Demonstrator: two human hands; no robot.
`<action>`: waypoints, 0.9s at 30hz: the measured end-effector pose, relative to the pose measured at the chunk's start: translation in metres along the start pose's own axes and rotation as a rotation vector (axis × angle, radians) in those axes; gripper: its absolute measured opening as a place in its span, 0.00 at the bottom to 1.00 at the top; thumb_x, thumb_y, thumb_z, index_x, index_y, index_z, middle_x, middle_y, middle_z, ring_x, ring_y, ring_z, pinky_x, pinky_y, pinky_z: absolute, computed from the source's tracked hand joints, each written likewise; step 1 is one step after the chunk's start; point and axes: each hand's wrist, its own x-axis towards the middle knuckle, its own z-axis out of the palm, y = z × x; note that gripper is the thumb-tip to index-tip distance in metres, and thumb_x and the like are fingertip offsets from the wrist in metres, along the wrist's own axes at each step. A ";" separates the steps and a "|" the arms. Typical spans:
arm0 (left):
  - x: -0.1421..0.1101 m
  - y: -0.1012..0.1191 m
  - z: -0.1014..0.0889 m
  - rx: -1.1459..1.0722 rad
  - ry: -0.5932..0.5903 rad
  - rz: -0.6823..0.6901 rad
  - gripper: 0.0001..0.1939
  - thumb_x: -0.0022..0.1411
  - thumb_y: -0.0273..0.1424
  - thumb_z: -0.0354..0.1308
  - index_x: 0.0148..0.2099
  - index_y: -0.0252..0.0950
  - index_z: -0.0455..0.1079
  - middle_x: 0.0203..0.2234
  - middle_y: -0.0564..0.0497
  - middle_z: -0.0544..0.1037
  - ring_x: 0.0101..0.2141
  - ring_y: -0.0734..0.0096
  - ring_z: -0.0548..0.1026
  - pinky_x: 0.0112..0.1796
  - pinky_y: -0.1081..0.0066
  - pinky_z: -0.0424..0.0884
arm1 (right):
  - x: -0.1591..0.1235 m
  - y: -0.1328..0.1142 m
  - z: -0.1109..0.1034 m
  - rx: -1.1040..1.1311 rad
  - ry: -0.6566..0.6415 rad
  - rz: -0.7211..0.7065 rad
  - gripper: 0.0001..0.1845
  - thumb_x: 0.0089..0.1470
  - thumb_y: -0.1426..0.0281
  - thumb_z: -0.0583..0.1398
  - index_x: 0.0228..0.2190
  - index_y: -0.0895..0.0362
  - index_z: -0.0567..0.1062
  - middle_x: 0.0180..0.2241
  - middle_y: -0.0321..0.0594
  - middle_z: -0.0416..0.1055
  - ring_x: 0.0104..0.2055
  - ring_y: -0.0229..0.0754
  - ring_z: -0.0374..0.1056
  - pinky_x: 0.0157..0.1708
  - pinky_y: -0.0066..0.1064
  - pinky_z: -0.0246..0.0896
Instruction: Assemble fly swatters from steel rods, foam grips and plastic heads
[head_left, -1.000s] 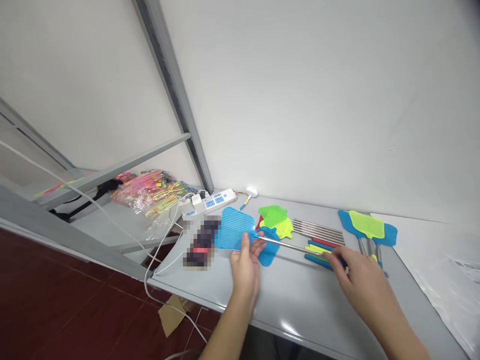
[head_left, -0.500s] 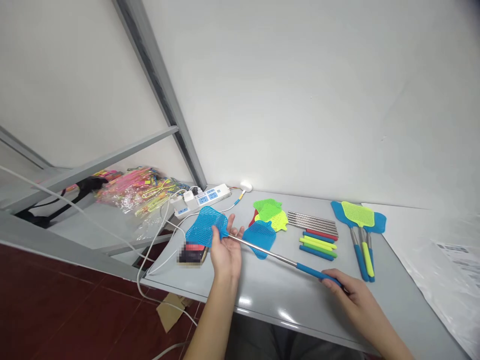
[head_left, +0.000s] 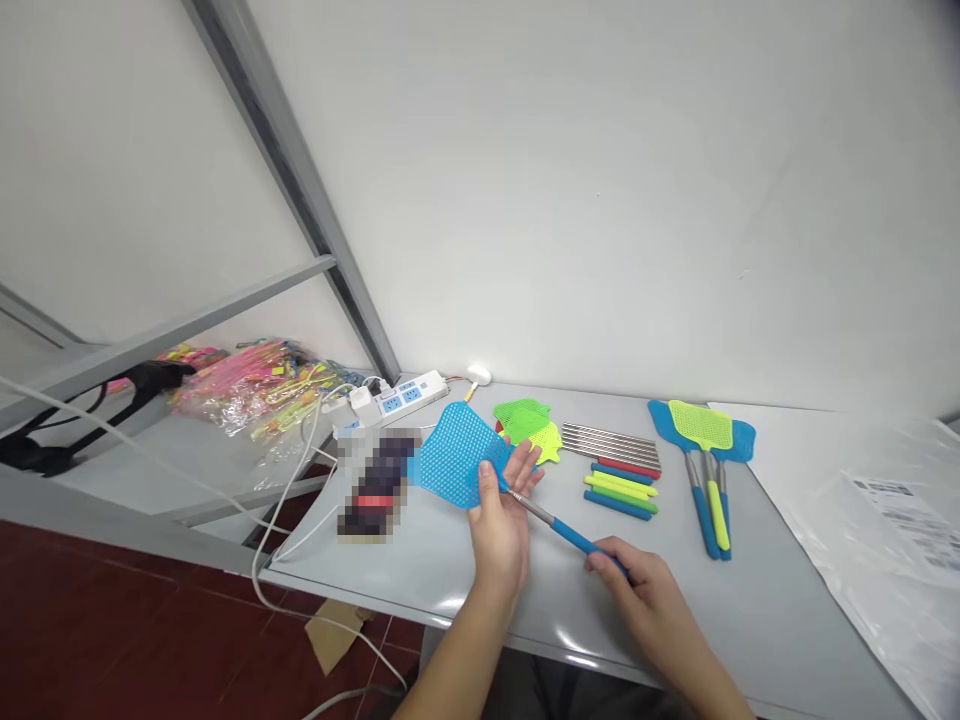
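A blue fly swatter (head_left: 459,455) with a perforated head is held over the table between my two hands. My left hand (head_left: 501,530) supports it palm up, the thumb pressed on the neck just below the head and the other fingers stretched out. My right hand (head_left: 637,580) wraps round the end of its blue handle. Only a short piece of metal rod shows between neck and handle. Behind my left fingers lie loose green swatter heads (head_left: 521,415) and a yellow one (head_left: 550,440). Part of a blue head is hidden there too.
Metal rods (head_left: 611,445) lie beside coloured handle grips (head_left: 621,492). Several assembled fly swatters (head_left: 705,430) rest farther right, near a white plastic sheet (head_left: 847,500). A power strip (head_left: 397,400), cables and a pixelated object (head_left: 375,500) are at left. Bagged colourful items (head_left: 255,385) fill a shelf.
My left hand has moved right with the swatter head, towards my right hand. The metal rod has slid in and shows much shorter. The view has shifted slightly.
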 end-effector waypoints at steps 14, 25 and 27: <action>0.001 -0.047 0.049 0.409 -0.595 -0.414 0.23 0.64 0.46 0.54 0.54 0.38 0.69 0.45 0.39 0.79 0.39 0.59 0.78 0.35 0.66 0.70 | -0.039 0.029 -0.042 0.271 0.514 0.280 0.23 0.62 0.49 0.48 0.34 0.55 0.69 0.15 0.28 0.54 0.18 0.36 0.52 0.22 0.28 0.50; -0.011 -0.049 -0.003 0.943 -0.835 0.345 0.09 0.63 0.31 0.55 0.41 0.39 0.76 0.32 0.47 0.78 0.35 0.61 0.75 0.38 0.65 0.71 | -0.027 0.079 -0.117 -0.531 0.656 0.734 0.31 0.64 0.58 0.39 0.32 0.58 0.75 0.32 0.54 0.77 0.35 0.53 0.73 0.32 0.37 0.60; -0.009 -0.048 -0.010 1.009 -0.826 0.387 0.11 0.66 0.30 0.51 0.42 0.38 0.74 0.32 0.48 0.77 0.35 0.65 0.75 0.37 0.67 0.71 | -0.015 0.081 -0.120 -0.572 0.599 0.765 0.30 0.64 0.58 0.41 0.29 0.58 0.77 0.31 0.55 0.77 0.35 0.53 0.73 0.33 0.37 0.59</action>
